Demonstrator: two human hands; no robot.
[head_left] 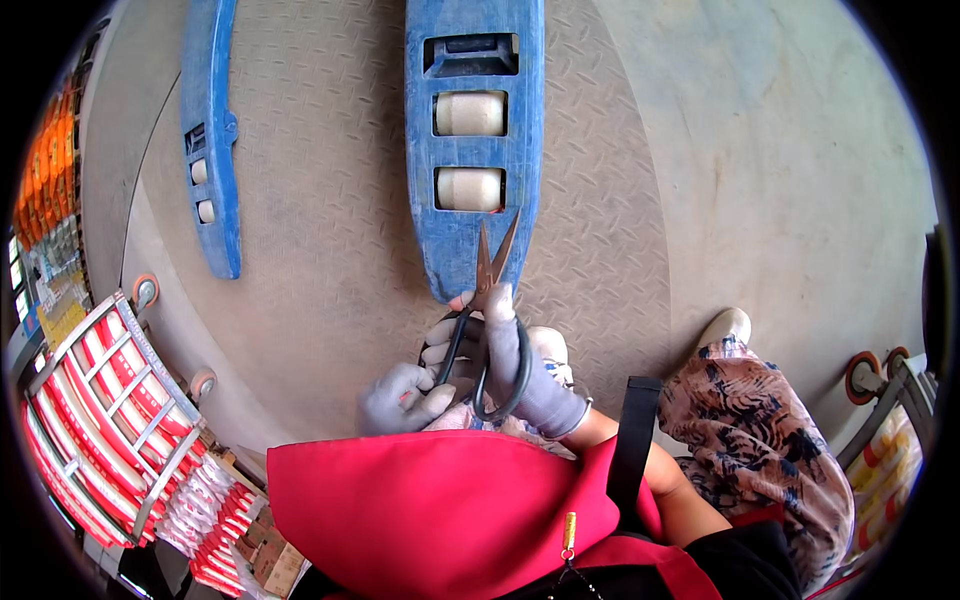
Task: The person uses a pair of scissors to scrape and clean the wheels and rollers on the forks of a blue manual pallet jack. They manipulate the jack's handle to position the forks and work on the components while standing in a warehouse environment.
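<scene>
My right hand [510, 365], in a grey glove with an exposed fingertip, holds dark-handled scissors [490, 275], their rusty blades parted and pointing away from me over the tip of a blue fork [470, 150] with white rollers. My gloved left hand [400, 398] is curled just left of the scissor handles; whether it grips anything is hidden. Below both hands spreads red cloth [430, 500]. My patterned trouser leg [760, 440] and pale shoe [728, 330] show at right.
A second blue fork [215, 240] lies at left on the metal plate floor [330, 150]. A wheeled rack [150, 420] of red-and-white packages stands at lower left, orange packages [45, 170] behind it. Another wheeled cart [880, 400] with yellow packages is at right.
</scene>
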